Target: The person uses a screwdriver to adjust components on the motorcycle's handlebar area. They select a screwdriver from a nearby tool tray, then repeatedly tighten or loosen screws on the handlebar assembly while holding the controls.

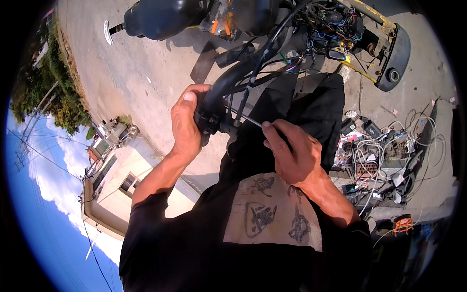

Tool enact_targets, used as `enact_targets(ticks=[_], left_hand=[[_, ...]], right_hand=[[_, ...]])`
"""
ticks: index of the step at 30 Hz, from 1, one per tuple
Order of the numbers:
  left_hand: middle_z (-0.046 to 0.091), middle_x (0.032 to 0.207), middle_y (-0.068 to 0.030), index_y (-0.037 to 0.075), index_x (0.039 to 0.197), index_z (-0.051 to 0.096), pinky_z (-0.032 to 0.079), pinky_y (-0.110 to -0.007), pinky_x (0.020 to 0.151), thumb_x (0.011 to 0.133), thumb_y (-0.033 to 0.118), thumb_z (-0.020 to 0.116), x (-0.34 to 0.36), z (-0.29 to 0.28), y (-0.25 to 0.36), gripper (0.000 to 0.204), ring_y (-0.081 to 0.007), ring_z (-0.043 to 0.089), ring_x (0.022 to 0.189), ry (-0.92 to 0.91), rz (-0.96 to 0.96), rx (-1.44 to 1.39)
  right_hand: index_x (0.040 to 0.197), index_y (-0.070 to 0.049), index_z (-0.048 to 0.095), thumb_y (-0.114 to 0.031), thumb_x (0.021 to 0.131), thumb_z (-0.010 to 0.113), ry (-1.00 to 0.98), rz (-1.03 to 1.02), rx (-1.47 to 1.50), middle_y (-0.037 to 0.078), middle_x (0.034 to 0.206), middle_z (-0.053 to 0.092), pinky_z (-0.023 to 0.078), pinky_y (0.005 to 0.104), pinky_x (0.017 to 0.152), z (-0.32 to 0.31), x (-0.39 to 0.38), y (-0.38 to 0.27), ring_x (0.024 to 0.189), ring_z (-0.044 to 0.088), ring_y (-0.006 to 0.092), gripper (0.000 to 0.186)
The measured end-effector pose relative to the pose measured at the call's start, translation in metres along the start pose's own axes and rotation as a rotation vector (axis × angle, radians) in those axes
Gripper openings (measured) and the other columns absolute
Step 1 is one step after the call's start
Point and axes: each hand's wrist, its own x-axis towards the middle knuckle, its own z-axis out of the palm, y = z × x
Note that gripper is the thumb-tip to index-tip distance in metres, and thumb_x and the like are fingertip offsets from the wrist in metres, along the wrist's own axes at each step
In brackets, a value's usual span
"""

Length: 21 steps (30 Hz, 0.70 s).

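My left hand (186, 124) is closed on the end of a black curved handlebar (219, 87), around a dark fitting (210, 121) with a clamp. Black cables (250, 80) run up from there to the vehicle. My right hand (292, 153) grips a thin metal rod-like tool (252, 120) that points left into the fitting; its far tip is hidden. The dark vehicle body (160, 17) lies above my hands, with a bundle of coloured wires (340, 31) exposed beside a yellow frame (367, 12) at the upper right.
A grey curved bumper piece (396, 53) is at the top right. A heap of white cables, chargers and parts (374, 160) lies at my right, near an orange object (403, 225). Dark flat pieces (204, 61) lie on the concrete. A parked motorbike (121, 131) and a pale building (109, 194) stand at the left.
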Motion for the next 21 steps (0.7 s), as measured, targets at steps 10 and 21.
enact_targets(ticks=[10,21], left_hand=[[0.07,0.09,-0.0079,-0.002,0.114,0.065,0.05,-0.026,0.072,0.11,0.042,0.034,0.004,-0.009,0.002,0.054,-0.0119,0.063,0.08,-0.043,0.045,0.181],[0.069,0.092,-0.0103,-0.001,0.113,0.063,0.051,-0.03,0.073,0.107,0.041,0.032,0.01,-0.015,-0.006,0.052,-0.0154,0.063,0.079,-0.019,0.103,0.22]], right_hand=[[0.111,0.003,0.067,-0.004,0.097,0.067,-0.085,0.545,0.653,0.01,0.103,0.064,0.05,0.0283,0.067,-0.005,-0.001,-0.007,0.081,0.063,0.0187,0.015],[0.117,0.005,0.065,-0.006,0.099,0.066,-0.195,0.644,0.811,0.011,0.103,0.063,0.053,0.0302,0.069,-0.009,-0.003,-0.006,0.081,0.064,0.0197,0.021]])
